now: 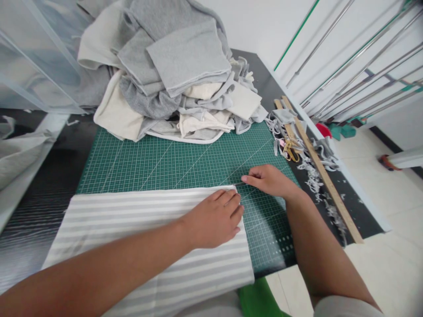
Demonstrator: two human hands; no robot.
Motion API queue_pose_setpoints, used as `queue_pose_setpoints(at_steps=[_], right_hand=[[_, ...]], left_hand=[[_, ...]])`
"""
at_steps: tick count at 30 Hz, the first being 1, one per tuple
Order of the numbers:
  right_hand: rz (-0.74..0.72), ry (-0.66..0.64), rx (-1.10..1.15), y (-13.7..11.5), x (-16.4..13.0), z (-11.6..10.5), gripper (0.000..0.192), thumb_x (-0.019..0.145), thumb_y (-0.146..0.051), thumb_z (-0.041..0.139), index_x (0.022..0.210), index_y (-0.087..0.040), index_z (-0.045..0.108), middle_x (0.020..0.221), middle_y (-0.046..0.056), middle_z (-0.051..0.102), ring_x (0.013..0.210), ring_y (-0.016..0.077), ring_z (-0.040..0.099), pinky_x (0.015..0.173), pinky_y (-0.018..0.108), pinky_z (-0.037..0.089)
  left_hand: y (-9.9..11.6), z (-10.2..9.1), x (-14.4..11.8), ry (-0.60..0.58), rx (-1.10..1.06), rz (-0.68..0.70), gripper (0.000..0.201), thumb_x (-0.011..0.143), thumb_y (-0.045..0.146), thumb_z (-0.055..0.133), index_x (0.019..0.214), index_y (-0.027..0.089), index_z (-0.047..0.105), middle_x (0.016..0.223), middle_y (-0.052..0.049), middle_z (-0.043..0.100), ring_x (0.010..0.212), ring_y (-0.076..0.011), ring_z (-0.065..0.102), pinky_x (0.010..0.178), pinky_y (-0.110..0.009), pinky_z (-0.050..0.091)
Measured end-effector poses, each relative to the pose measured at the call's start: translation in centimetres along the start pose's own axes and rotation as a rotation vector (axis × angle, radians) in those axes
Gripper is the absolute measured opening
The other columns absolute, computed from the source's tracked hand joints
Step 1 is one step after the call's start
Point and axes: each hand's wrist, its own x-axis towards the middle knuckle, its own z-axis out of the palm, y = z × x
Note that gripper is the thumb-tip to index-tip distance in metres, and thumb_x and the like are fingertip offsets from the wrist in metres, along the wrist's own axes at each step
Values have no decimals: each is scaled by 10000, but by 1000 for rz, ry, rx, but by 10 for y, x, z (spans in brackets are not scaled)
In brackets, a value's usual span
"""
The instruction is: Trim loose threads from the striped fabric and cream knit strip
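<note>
A grey-and-white striped cloth (158,281) lies flat and folded over the front of a green cutting mat (155,165). My left hand (216,218) rests palm down on it, fingers spread near its right edge. Just off the cloth's top right corner, my right hand (266,178) is closed in a pinch above the mat. A thin, dark, thread-like strand runs between that corner and the pinching fingers; it is too fine to make out clearly.
A big heap of grey and cream fabric pieces (188,57) covers the back of the mat. Along the right side lie gold-handled scissors (291,150), a long wooden ruler (325,180) and fabric scraps (312,178). Metal poles (350,66) lean on the wall to the right.
</note>
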Motion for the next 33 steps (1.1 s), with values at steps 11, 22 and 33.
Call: queue_pose_setpoints(at_steps=[11,22,33], right_hand=[[-5,-6,-16,-1,-1,1,504,872,-601,470,577,-196,517,529,-21,529,517,107,440,523,258,270],[-9,30,-22,-7,-2,4,491,870,-597,476,589,-199,535,539,-21,547,518,110,453,525,265,268],[7,28,-23,-5,-2,4,496,868,-602,478,584,-198,530,533,-20,538,521,113,461,528,267,267]], left_hand=[[0,-2,-1,-8,-7,-18,498,950,477,399,1258,112,540,1352,-170,505,1299,-325,411,1073,-445,291],[-1,-2,0,-20,-9,-15,499,951,478,390,1258,114,539,1353,-165,503,1302,-330,405,1076,-444,291],[-1,-2,-1,-14,-13,-16,493,950,478,397,1254,118,541,1353,-164,505,1305,-319,405,1079,-439,285]])
